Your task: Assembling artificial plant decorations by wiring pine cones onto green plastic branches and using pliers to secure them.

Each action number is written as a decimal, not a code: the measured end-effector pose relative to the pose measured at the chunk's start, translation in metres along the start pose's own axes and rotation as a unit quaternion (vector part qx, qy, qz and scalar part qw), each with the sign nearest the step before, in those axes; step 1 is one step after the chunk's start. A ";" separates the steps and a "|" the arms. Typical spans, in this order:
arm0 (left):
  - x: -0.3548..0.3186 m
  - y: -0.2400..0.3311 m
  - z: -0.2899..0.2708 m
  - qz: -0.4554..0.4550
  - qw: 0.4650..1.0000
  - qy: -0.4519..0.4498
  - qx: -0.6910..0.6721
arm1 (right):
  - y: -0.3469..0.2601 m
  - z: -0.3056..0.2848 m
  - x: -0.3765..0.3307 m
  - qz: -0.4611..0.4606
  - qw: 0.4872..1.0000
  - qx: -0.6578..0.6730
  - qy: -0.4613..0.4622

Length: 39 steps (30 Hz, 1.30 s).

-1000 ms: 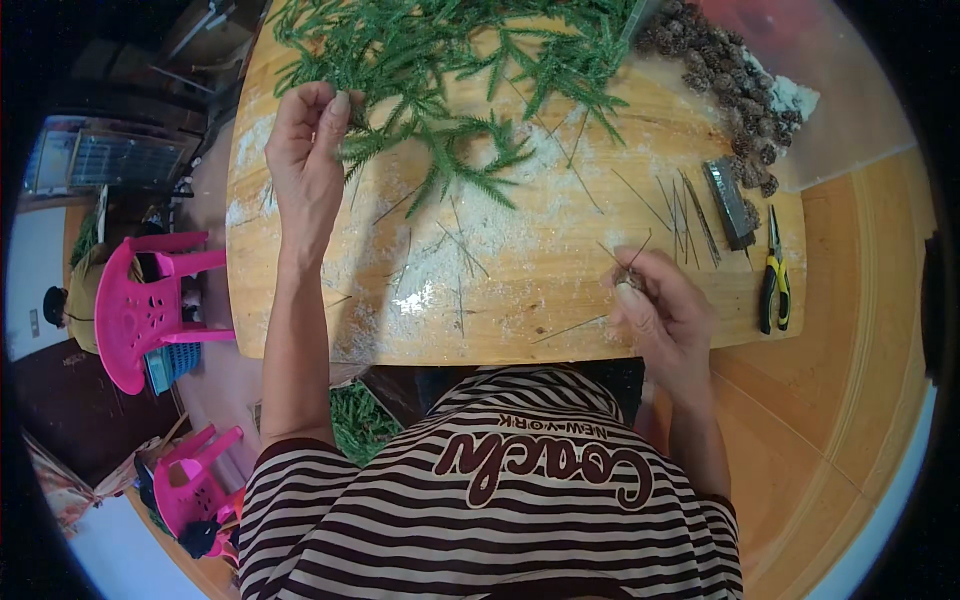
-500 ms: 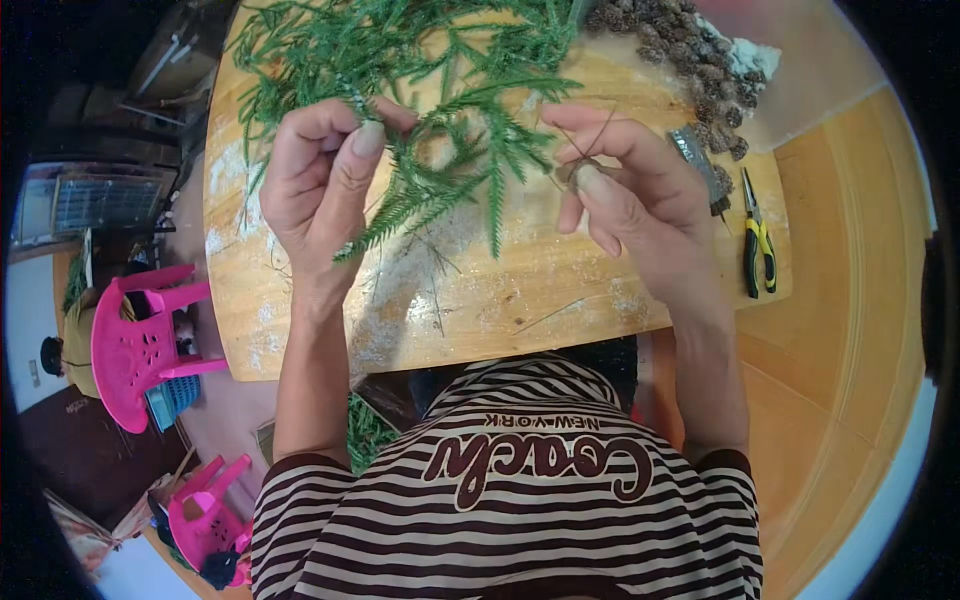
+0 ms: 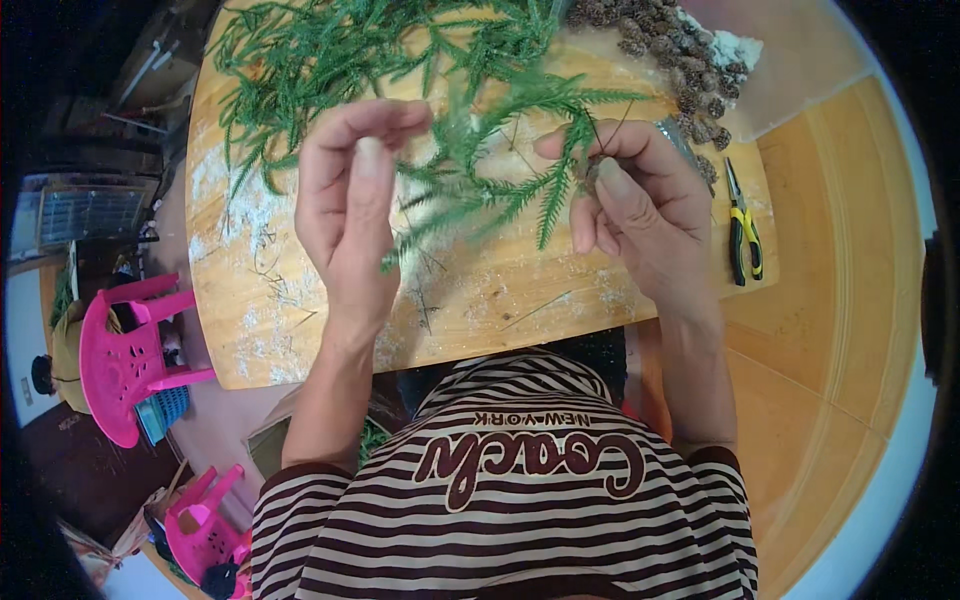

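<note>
A green artificial pine sprig (image 3: 540,190) hangs between my two hands over the table, its left part blurred by motion. My left hand (image 3: 350,200) is beside it with thumb and fingertips apart, and nothing shows between them. My right hand (image 3: 640,195) pinches a small brown pine cone (image 3: 592,180) that has thin dark wire ends (image 3: 615,122) sticking up. The sprig's right-hand tips reach across in front of the right fingers. Most of the cone is covered by the thumb and fingers.
A heap of green sprigs (image 3: 310,75) covers the far left of the wooden table (image 3: 450,335). Pine cones (image 3: 690,75) lie at the far right. Yellow-and-black pliers (image 3: 742,225) rest near the right edge. White flakes are scattered about. Pink plastic chairs (image 3: 120,360) stand at left.
My left hand has let go of the sprig, its thumb now apart from the fingers. The sprig has shifted right, against my right hand, which keeps its pinch on the wired cone.
</note>
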State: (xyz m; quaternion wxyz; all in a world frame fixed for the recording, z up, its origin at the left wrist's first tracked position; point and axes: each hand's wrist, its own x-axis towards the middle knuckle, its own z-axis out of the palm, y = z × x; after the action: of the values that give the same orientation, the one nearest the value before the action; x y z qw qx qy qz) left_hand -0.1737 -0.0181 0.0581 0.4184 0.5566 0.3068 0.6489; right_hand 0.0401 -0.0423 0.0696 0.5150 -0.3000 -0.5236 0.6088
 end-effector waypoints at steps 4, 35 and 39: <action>-0.023 -0.005 -0.013 -0.132 0.982 -0.005 -0.136 | 0.004 0.003 -0.003 -0.025 0.999 -0.017 0.032; -0.011 -0.002 0.014 -0.351 0.908 -0.094 -0.207 | 0.001 -0.011 -0.029 -0.083 0.982 -0.169 -0.011; -0.019 -0.006 0.014 -0.337 0.901 -0.048 -0.267 | 0.003 -0.019 -0.040 -0.104 0.992 -0.032 0.070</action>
State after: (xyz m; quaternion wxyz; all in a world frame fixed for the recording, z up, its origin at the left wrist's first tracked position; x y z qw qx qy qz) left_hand -0.1583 -0.0327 0.0466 0.7593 0.3174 0.2710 0.4992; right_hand 0.0680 -0.0733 0.0542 0.6010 -0.3019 -0.5337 0.5126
